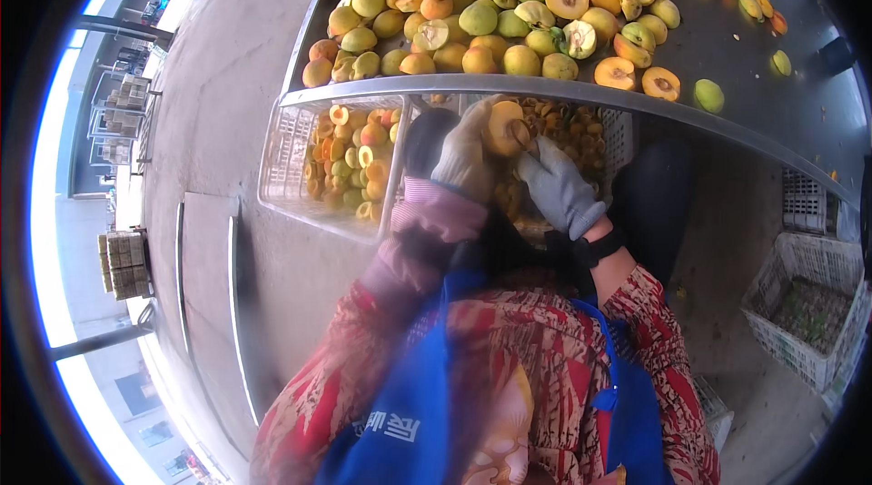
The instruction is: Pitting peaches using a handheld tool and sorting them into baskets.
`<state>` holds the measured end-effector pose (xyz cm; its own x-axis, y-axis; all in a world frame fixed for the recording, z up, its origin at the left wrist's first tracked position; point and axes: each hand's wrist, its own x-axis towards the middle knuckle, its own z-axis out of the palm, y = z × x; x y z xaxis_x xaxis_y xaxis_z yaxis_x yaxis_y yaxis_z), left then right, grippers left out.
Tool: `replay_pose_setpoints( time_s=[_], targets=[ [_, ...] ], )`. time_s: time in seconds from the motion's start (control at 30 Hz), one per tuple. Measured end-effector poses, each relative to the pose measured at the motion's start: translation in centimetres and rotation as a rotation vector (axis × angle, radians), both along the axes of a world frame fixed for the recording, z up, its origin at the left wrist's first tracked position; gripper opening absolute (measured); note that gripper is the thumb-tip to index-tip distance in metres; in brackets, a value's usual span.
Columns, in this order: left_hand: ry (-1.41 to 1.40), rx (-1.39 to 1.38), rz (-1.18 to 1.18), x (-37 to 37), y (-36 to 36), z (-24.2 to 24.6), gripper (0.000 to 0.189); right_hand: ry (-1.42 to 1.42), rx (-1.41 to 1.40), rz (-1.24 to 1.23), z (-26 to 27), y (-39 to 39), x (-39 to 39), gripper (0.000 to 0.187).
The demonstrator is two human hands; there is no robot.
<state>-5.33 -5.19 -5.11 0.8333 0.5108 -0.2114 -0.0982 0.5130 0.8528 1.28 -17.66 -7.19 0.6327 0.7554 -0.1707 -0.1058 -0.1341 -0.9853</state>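
Observation:
My left hand (465,148), in a whitish knit glove, holds a yellow peach half (503,122) with its cut face up. My right hand (560,186), in a grey-white glove, grips a small metal loop tool (524,133), whose ring touches the right side of the cut face. Most of the tool's handle is hidden in the fingers. Both hands are just below the raised front edge of a metal table (436,84), where many whole and halved peaches (477,18) lie. Beneath my hands is a plastic crate (618,134) containing yellow-brown fruit pieces, partly covered by my arms.
Left of my knees, a translucent plastic crate (283,165) holds peach halves, several with hollow centres. At right on the concrete floor stands a white crate (770,321) with dark debris inside. Stacked crates (126,266) stand far left, near a flat floor panel (208,267).

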Motion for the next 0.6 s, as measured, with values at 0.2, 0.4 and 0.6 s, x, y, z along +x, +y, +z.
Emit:
replay_pose_setpoints(
  time_s=[0.2, 0.4, 0.6],
  targets=[
    [-0.018, -0.255, 0.128, 0.5, 0.2, -2.9, 0.037, -0.039, -0.194, 0.015, -1.6, 0.1, -0.2, 0.03],
    [-0.084, -0.223, 0.16, 1.9, -0.6, -3.3, 0.036, 0.182, -0.2, -0.05, 0.2, 0.8, -0.7, 0.027],
    [-0.005, -0.129, 0.26, 2.9, 0.2, -5.0, 0.029, 0.092, -0.048, -0.041, -0.8, 1.2, -0.9, 0.031]
  ],
)
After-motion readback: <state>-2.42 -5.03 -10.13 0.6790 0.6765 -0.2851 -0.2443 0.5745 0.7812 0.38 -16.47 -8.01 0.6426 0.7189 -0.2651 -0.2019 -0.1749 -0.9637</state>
